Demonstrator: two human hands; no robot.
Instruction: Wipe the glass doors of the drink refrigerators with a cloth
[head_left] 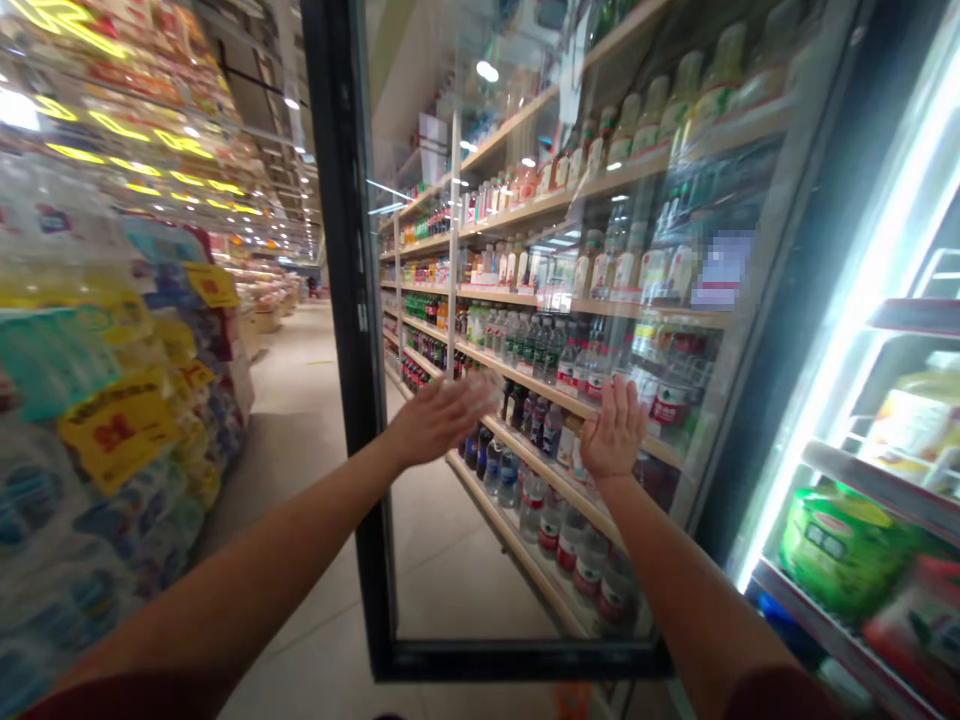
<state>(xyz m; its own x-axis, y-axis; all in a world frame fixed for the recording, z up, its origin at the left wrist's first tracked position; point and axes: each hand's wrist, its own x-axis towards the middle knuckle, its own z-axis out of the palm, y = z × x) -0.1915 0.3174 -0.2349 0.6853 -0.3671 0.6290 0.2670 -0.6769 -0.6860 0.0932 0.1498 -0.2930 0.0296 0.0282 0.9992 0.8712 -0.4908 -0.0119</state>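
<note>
My left hand (439,418) and my right hand (615,432) are both flat against the glass of an open fridge door (352,330), fingers stretched out. The left hand is a little blurred. Neither hand holds anything. The door has a black frame and stands swung out into the aisle. Through its glass I see long wooden shelves (525,215) packed with drink bottles.
On the right is the lit fridge interior (892,470) with green and yellow packs on wire shelves. On the left stands a stack of wrapped goods with yellow price tags (116,425). A tiled aisle (300,400) runs away between them.
</note>
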